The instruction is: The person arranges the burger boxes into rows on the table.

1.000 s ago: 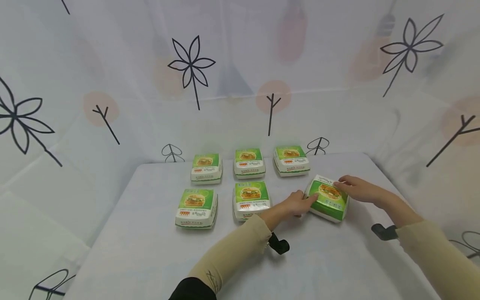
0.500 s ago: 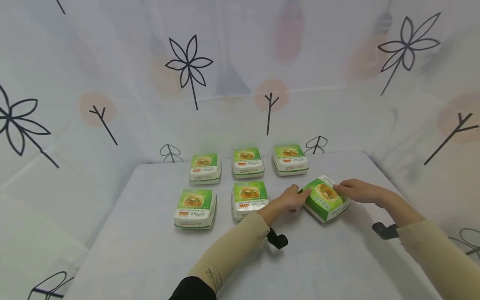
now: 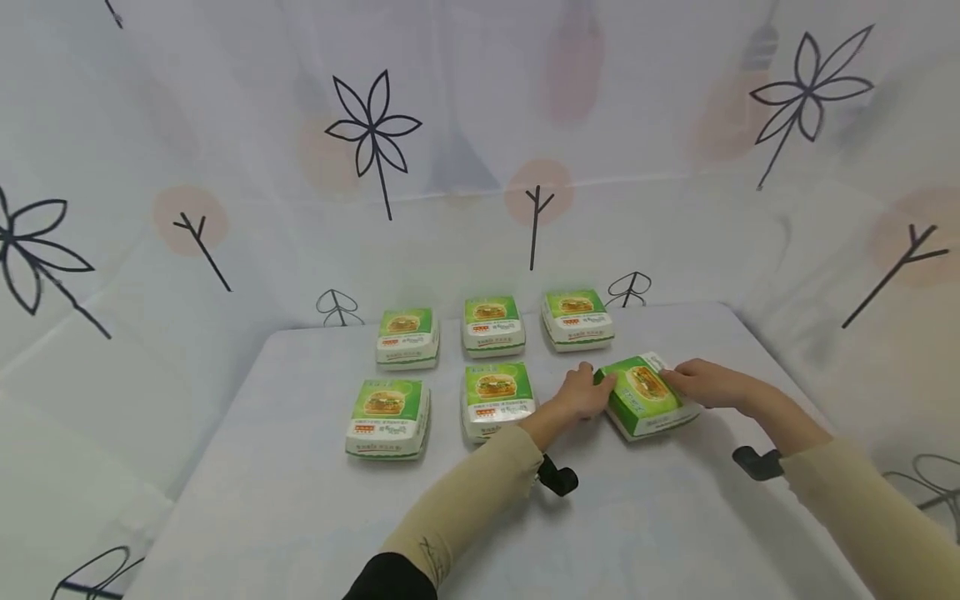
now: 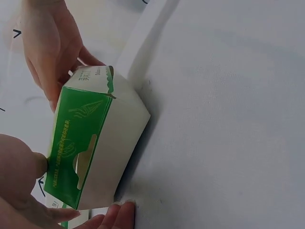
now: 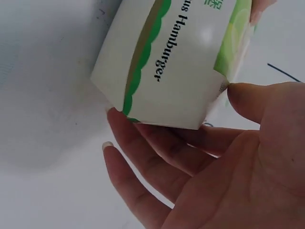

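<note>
A green and white hamburger box [image 3: 647, 402] sits turned at an angle on the right part of the table, between both hands. My left hand [image 3: 583, 393] holds its left side, thumb on the top edge and fingers low at the side. My right hand [image 3: 708, 383] holds the opposite side; in the right wrist view the thumb presses the upper corner while two fingers stretch past the lower edge. The left wrist view shows the green side panel [image 4: 76, 143] with a cut-out slot. In the right wrist view, the white side [image 5: 181, 71] bears the word "Hamburger".
Three like boxes stand in a back row, among them the right one [image 3: 577, 321]. Nearer are a left box [image 3: 388, 419] and a middle box [image 3: 497, 396], the latter beside my left forearm. A patterned cloth backdrop [image 3: 450, 233] rises behind and beside the white table [image 3: 300, 508].
Both hands have turned the hamburger box clockwise, so its green edge faces more to the left. The box has shifted slightly left. The other boxes keep their places.
</note>
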The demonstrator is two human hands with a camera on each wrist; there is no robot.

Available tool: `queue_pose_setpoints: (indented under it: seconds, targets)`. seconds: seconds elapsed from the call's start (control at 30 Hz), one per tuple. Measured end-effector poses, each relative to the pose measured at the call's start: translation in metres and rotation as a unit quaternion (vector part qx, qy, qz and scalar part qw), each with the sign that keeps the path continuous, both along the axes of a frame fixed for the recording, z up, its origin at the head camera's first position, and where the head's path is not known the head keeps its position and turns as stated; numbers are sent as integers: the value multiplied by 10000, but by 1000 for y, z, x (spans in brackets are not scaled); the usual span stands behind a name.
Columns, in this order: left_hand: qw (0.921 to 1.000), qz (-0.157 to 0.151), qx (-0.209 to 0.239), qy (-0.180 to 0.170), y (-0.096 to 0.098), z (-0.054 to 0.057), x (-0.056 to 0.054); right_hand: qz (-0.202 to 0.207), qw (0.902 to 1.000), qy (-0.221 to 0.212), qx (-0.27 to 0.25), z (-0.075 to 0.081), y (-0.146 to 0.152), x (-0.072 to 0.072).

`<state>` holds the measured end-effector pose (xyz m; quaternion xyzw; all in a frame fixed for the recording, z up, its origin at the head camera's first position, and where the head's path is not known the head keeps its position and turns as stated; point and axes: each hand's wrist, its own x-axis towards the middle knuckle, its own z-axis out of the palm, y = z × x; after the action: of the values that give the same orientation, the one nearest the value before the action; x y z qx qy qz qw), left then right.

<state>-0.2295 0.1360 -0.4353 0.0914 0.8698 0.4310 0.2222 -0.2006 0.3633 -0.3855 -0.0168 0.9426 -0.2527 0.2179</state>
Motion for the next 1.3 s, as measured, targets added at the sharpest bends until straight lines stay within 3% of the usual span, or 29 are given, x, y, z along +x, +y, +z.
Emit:
queue_pose_setpoints:
  seconds: [0.17, 0.47, 0.77, 1.1, 1.3]
  targets:
    - [9999, 88, -107, -86, -2, 2, 2, 121, 9999, 74, -62, 2, 0, -7]
    - [9986, -159, -488, 96, 1, 2, 15, -5, 9991, -205, -379, 1, -1, -15]
    - [9990, -317, -320, -23, -2, 2, 6, -216, 9986, -278, -386, -4, -1, -11]
    - [9968, -648, -442, -124, -8, 3, 15, -164, 9987, -279, -390, 1, -5, -18]
    - [9962, -822, -215, -214, -11, 3, 7, -97, 9982, -362, -468, -1, -3, -21]
